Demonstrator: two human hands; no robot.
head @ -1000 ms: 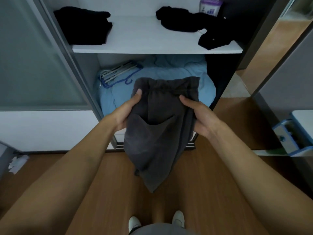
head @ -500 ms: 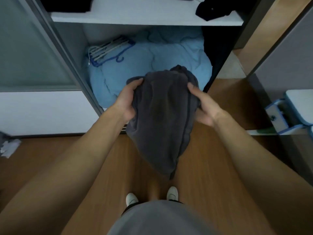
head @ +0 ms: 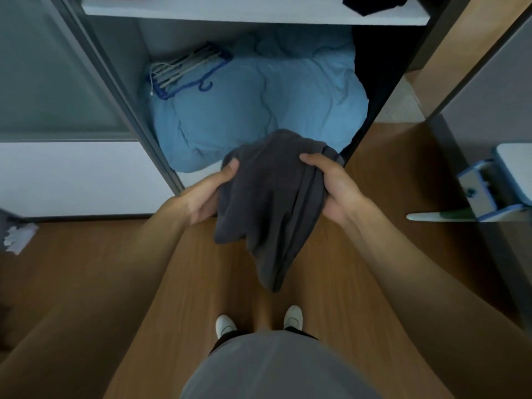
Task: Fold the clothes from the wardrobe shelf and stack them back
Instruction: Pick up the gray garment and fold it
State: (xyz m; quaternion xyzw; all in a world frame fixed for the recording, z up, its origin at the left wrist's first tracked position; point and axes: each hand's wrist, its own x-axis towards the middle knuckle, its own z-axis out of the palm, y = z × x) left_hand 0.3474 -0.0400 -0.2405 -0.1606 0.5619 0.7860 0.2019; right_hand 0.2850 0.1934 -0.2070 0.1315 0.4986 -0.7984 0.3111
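A dark grey garment [head: 270,203] hangs in front of me, folded over at the top, its lower end drooping toward the floor. My left hand [head: 210,194] grips its left edge with the thumb on top. My right hand [head: 331,185] holds its right edge, thumb across the front. The white wardrobe shelf [head: 253,17] runs along the top of the view, with a black garment [head: 371,4] hanging over its right end.
Below the shelf a light blue duvet [head: 259,110] fills the wardrobe bottom, with a bunch of hangers [head: 187,70] on it. A sliding door [head: 51,82] stands left. A blue-and-white open drawer [head: 489,188] juts out at right. My white shoes [head: 292,316] stand on the wooden floor.
The view has tilted down, so the shelf has slid to the top edge. Both hands have lowered the grey garment and drawn it closer to my body; its top is folded over more tightly.
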